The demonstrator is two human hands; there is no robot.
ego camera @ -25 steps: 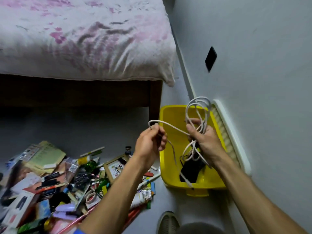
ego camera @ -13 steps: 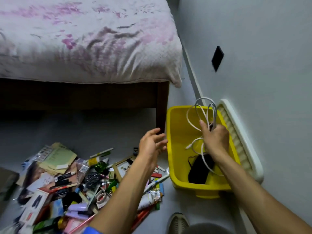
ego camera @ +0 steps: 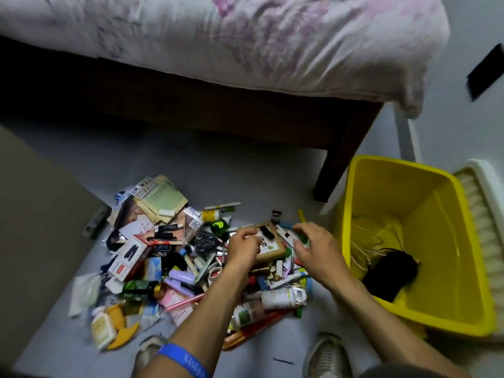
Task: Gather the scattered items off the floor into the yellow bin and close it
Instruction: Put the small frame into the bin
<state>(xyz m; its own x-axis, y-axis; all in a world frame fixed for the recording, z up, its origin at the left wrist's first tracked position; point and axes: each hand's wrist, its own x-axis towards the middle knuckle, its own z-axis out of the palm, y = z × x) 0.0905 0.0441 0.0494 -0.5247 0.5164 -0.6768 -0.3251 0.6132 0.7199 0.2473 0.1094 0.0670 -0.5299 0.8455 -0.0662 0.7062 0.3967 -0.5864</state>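
Note:
The open yellow bin (ego camera: 461, 271) stands on the floor at the right. A coiled white cable (ego camera: 365, 249) and a black item (ego camera: 392, 274) lie inside it. Left of it a pile of scattered items (ego camera: 174, 263) covers the floor. A small wooden picture frame (ego camera: 272, 248) lies at the pile's far right. My left hand (ego camera: 242, 248) has its fingers curled on the frame's left edge. My right hand (ego camera: 316, 246) hovers at the frame's right edge, fingers bent over a small green piece (ego camera: 303, 238). Blur hides whether it holds anything.
The bin's white lid (ego camera: 488, 214) leans on the wall behind the bin. A bed with a dark wooden leg (ego camera: 341, 159) stands beyond the pile. A grey-brown panel (ego camera: 32, 214) is at the left. My shoes (ego camera: 327, 356) are near the bottom edge.
My right hand let the white cable drop into the bin and moved left to the pile. My left hand came down onto the picture frame. The camera tilted down and left.

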